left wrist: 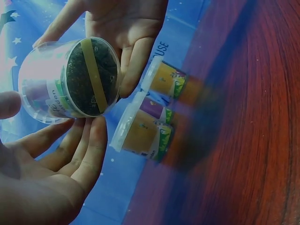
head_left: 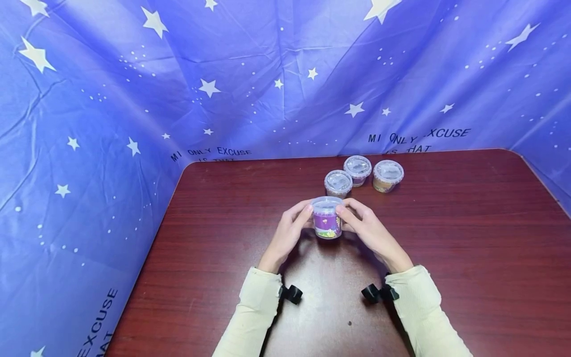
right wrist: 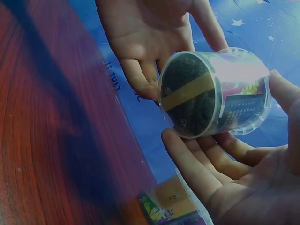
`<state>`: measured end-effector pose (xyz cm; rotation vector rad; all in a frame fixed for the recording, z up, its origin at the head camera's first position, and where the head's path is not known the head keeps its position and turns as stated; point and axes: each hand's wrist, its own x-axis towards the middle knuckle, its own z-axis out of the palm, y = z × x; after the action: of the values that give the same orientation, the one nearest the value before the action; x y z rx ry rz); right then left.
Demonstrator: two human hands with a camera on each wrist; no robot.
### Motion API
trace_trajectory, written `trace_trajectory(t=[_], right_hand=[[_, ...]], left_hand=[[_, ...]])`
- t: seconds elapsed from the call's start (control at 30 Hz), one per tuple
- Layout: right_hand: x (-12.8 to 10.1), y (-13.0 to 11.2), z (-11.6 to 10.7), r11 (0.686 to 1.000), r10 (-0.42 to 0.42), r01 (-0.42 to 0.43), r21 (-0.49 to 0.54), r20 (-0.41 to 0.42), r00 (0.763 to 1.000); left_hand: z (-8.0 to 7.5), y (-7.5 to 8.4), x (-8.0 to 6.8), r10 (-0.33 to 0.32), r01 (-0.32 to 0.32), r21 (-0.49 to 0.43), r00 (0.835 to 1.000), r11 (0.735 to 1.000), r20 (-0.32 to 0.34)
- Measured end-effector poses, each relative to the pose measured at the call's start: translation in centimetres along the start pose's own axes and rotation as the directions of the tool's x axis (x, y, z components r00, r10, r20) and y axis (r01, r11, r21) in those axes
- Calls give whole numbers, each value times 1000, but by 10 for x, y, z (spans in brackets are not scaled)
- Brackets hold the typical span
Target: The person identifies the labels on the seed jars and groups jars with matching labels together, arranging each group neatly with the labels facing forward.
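Backdrop cloth (head_left: 111, 99), blue with white stars and printed text, hangs behind and to both sides of the scene. Worktop (head_left: 468, 258), dark reddish wood grain, fills the near half of the head view. Cream sleeves (head_left: 254, 317) come in from the near edge, each with a small black wrist camera clip. Left hand (head_left: 287, 235) and right hand (head_left: 370, 230) meet at the middle of the worktop, both grasping a small clear cup (head_left: 327, 218) with a purple label and clear lid; left fingers (left wrist: 89, 150) curl under and around one side, right fingers (right wrist: 197, 168) curl round the other side, thumbs up by the rim. Wrist views show the cup's underside: dark contents and a yellow strip across the base; the cup looks lifted just off the worktop. Three more lidded cups stand in a cluster just beyond the held one, toward the far edge: nearest cup (head_left: 338, 183), middle cup (head_left: 357, 170), and right cup (head_left: 387, 175) with orange-brown contents.
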<state>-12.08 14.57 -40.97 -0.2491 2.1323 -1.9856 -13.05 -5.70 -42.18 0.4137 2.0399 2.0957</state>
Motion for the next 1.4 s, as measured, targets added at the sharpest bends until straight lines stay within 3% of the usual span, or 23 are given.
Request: trace_trajectory(t=[0.13, 0.47, 0.8, 1.07, 1.4], right_hand=[[0, 0, 2, 1000, -17, 18, 12, -45, 999], [1, -1, 5, 996, -2, 15, 82, -163, 987], [1, -3, 12, 997, 25, -7, 74, -238, 971], [1, -3, 17, 998, 2, 13, 63, -230, 973], [0, -4, 19, 998, -36, 45, 38, -214, 976]], left_hand=[[2, 1, 1, 9, -9, -12, 1000, 1000, -21], [10, 8, 0, -9, 5, -31, 989, 999, -148], [12, 10, 0, 12, -2, 86, 993, 996, -115], [8, 5, 2, -10, 14, 34, 992, 999, -128], [4, 5, 2, -43, 41, -23, 994, 999, -100]])
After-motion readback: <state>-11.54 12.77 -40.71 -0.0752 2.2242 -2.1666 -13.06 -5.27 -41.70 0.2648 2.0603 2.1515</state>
